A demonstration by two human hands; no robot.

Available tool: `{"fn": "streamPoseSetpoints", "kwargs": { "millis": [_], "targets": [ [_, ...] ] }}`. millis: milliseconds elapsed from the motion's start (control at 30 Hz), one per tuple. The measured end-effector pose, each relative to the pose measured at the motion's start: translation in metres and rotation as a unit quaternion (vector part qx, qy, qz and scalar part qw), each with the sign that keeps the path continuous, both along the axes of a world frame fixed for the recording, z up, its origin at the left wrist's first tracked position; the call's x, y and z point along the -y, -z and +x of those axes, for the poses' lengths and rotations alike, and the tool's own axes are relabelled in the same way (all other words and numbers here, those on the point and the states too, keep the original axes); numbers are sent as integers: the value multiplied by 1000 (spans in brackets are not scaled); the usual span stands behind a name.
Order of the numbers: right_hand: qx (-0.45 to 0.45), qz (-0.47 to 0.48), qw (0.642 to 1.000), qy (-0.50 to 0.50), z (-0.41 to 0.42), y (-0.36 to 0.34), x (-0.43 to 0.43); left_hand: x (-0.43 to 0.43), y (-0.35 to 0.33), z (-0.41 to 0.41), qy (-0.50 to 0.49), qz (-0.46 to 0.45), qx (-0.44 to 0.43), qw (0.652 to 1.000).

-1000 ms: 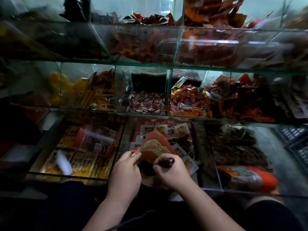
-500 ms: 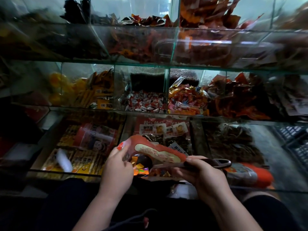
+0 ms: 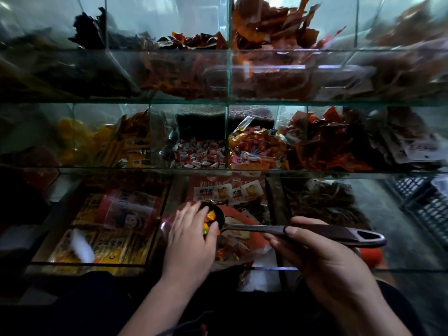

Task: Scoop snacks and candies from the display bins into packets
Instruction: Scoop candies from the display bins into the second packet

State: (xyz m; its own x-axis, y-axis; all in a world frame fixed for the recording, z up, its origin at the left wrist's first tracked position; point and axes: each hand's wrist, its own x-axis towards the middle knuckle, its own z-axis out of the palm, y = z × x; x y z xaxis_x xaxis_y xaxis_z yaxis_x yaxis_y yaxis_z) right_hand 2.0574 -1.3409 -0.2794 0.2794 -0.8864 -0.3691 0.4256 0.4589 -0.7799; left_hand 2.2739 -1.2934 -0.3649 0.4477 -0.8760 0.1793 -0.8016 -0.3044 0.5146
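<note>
My right hand (image 3: 322, 253) grips the dark handle of a metal scoop (image 3: 252, 228), held level over the lower middle bin. Its bowl carries shiny orange and gold wrapped candies (image 3: 210, 218). My left hand (image 3: 191, 235) lies over the bowl, fingers and thumb touching those candies. Under the scoop sits a red and clear packet (image 3: 254, 240), and wrapped candies (image 3: 225, 255) show through its clear part. Whether my left hand also holds the packet is hidden.
Three tiers of glass bins (image 3: 228, 76) rise in front of me. The middle tier has red and white candies (image 3: 201, 157) and mixed orange sweets (image 3: 254, 151). The lower left bin (image 3: 87, 263) holds yellow packs. A dark crate (image 3: 426, 209) stands at right.
The scoop has swung level with its handle out to the right. My left hand moved from the packet's edge onto the scoop's bowl.
</note>
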Motion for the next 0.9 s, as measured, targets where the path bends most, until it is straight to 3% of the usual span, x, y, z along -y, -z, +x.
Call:
{"fn": "streamPoseSetpoints", "kwargs": {
  "millis": [300, 467, 533, 600, 667, 700, 733, 800, 867, 900],
  "targets": [
    [30, -13, 997, 72, 3, -8, 3, 55, -21, -3, 37, -53, -14, 998],
    [90, 8, 984, 157, 2, -30, 36, 102, -54, 4, 34, -139, -116, 983],
    [127, -2, 976, 179, 4, -38, 55, 116, -58, 10, 18, -118, -120, 986],
    [128, -54, 970, 198, 15, -39, 76, 125, -55, 14, 15, -41, -112, 993],
    [19, -159, 967, 200, 29, -33, 96, 129, -46, 14, 26, 19, -81, 996],
    [-86, -245, 946, 193, 35, -27, 107, 129, -41, 14, 34, 33, -48, 998],
    [-202, -352, 899, 166, 38, -23, 118, 129, -36, 13, 40, 39, -20, 998],
    [-378, -529, 758, 47, 43, -17, 137, 128, -30, 14, 43, 27, 0, 999],
    [-464, -597, 652, -60, 43, -14, 148, 128, -29, 17, 48, 10, -1, 999],
    [-481, -603, 632, -79, 43, -14, 147, 127, -29, 17, 52, 6, -2, 999]
  ]
}}
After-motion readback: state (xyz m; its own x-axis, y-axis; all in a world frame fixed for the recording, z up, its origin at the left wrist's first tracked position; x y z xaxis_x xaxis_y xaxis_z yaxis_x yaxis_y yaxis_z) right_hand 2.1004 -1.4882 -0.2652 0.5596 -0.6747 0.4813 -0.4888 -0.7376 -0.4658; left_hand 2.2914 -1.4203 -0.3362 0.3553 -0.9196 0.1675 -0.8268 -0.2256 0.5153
